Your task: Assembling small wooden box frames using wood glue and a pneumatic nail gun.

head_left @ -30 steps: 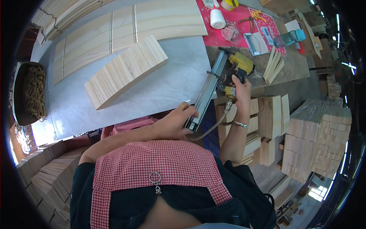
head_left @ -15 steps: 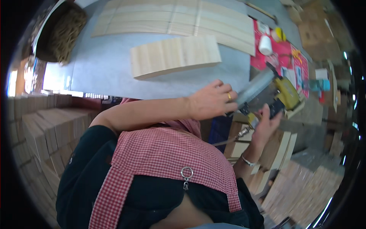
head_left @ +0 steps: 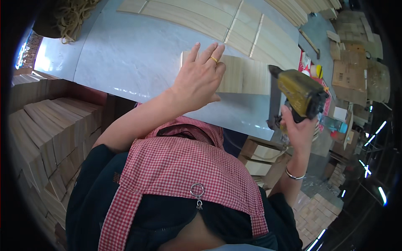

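My left hand [head_left: 197,79] lies flat with its fingers stretched over the left part of a pale wooden piece [head_left: 245,75] on the grey-white worktable [head_left: 130,58]. My right hand [head_left: 300,131] is wrapped round the handle of a yellow and black nail gun [head_left: 297,90]. The tool's black nose points left, beside the right end of the wooden piece; whether they touch I cannot tell. Below the handle, a hose [head_left: 268,158] shows in part. My left palm hides the near left part of the wood.
Pale wooden boards [head_left: 201,19] lie along the far side of the table. A dark container holds tan loops [head_left: 77,19] at far left. Stacked wooden blocks [head_left: 54,125] stand at left. A hammer [head_left: 310,42], a yellow roll [head_left: 317,71] and cardboard [head_left: 354,75] are at right.
My left hand has moved left and away from me, onto the wood. My right hand has raised the nail gun and turned it toward the wood's right end. The view has shifted too.
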`<action>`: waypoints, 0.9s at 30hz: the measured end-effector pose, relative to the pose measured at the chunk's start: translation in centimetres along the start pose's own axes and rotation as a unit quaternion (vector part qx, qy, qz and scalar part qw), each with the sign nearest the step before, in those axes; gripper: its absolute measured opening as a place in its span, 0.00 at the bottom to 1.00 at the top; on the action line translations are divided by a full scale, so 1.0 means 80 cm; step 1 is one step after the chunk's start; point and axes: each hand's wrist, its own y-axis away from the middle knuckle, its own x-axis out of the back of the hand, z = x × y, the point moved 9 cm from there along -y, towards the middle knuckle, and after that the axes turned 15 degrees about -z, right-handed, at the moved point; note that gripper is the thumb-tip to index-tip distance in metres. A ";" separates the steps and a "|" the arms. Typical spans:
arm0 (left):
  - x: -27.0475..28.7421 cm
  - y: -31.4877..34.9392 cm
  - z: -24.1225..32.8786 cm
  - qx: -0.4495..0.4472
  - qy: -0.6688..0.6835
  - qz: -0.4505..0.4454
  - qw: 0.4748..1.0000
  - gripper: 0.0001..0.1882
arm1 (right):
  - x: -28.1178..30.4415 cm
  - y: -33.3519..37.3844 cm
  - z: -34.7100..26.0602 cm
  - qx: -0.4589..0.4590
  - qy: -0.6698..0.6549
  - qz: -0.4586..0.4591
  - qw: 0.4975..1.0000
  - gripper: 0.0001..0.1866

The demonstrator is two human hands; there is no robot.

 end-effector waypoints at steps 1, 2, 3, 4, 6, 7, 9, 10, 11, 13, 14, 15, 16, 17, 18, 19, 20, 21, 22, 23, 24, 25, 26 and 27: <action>-0.005 0.000 -0.005 0.004 -0.005 -0.008 1.000 0.33 | -0.012 -0.013 -0.010 0.014 -0.003 -0.035 0.999 0.13; -0.010 -0.001 -0.008 0.006 -0.010 -0.017 1.000 0.33 | -0.025 -0.024 -0.020 0.027 -0.007 -0.069 0.997 0.14; -0.016 -0.003 -0.011 0.008 -0.016 -0.026 1.000 0.33 | -0.036 -0.034 -0.028 0.039 -0.013 -0.104 0.994 0.15; -0.019 -0.004 -0.015 0.009 -0.007 -0.026 1.000 0.33 | -0.042 -0.043 -0.034 0.035 -0.006 -0.107 0.994 0.15; -0.020 -0.007 -0.020 -0.004 0.030 -0.002 1.000 0.28 | -0.055 -0.061 -0.048 0.033 -0.002 -0.134 0.990 0.16; -0.021 -0.008 -0.022 -0.011 0.048 0.010 0.999 0.26 | -0.061 -0.067 -0.053 0.032 0.000 -0.148 0.989 0.17; -0.021 -0.010 -0.025 -0.015 0.071 0.022 0.997 0.24 | -0.069 -0.075 -0.058 0.029 0.004 -0.164 0.986 0.17; -0.021 -0.012 -0.026 -0.014 0.076 0.023 0.997 0.23 | -0.071 -0.078 -0.056 0.013 0.004 -0.166 0.986 0.17; -0.019 -0.013 -0.027 -0.014 0.081 0.025 0.996 0.22 | -0.073 -0.081 -0.053 -0.002 0.004 -0.168 0.986 0.17; -0.018 -0.015 -0.029 -0.015 0.090 0.027 0.995 0.19 | -0.076 -0.085 -0.047 -0.034 0.003 -0.169 0.985 0.17; -0.019 -0.015 -0.030 -0.014 0.093 0.026 0.995 0.19 | -0.077 -0.087 -0.047 -0.035 0.004 -0.171 0.985 0.17; -0.019 -0.015 -0.031 -0.014 0.094 0.028 0.995 0.19 | -0.078 -0.089 -0.047 -0.039 0.003 -0.175 0.984 0.17; -0.019 -0.015 -0.031 -0.014 0.095 0.030 0.995 0.18 | -0.079 -0.090 -0.046 -0.043 0.003 -0.178 0.983 0.17; -0.019 -0.015 -0.032 -0.015 0.096 0.032 0.995 0.18 | -0.079 -0.091 -0.046 -0.047 0.001 -0.181 0.982 0.17; -0.019 -0.015 -0.031 -0.016 0.096 0.034 0.995 0.17 | -0.080 -0.092 -0.045 -0.051 0.000 -0.184 0.982 0.17; -0.019 -0.015 -0.032 -0.016 0.098 0.034 0.994 0.17 | -0.080 -0.092 -0.045 -0.052 0.001 -0.185 0.981 0.17; -0.019 -0.015 -0.032 -0.016 0.100 0.031 0.994 0.17 | -0.081 -0.093 -0.045 -0.053 -0.003 -0.187 0.981 0.17; -0.019 -0.015 -0.032 -0.016 0.102 0.029 0.994 0.17 | -0.082 -0.093 -0.045 -0.054 -0.008 -0.189 0.980 0.17; -0.019 -0.015 -0.032 -0.017 0.103 0.027 0.994 0.17 | -0.082 -0.093 -0.045 -0.056 -0.013 -0.190 0.980 0.17; -0.019 -0.016 -0.032 -0.018 0.105 0.025 0.994 0.17 | -0.083 -0.092 -0.046 -0.057 -0.017 -0.191 0.980 0.17; -0.020 -0.016 -0.032 -0.019 0.106 0.024 0.994 0.17 | -0.083 -0.092 -0.047 -0.059 -0.017 -0.191 0.980 0.17; -0.021 -0.015 -0.032 -0.018 0.107 0.024 0.994 0.17 | -0.083 -0.091 -0.043 -0.099 -0.009 -0.197 0.975 0.17; -0.021 -0.015 -0.032 -0.018 0.107 0.024 0.994 0.17 | -0.083 -0.089 -0.040 -0.138 0.000 -0.203 0.969 0.17; -0.021 -0.015 -0.033 -0.018 0.107 0.024 0.994 0.17 | -0.082 -0.087 -0.037 -0.178 0.008 -0.208 0.962 0.17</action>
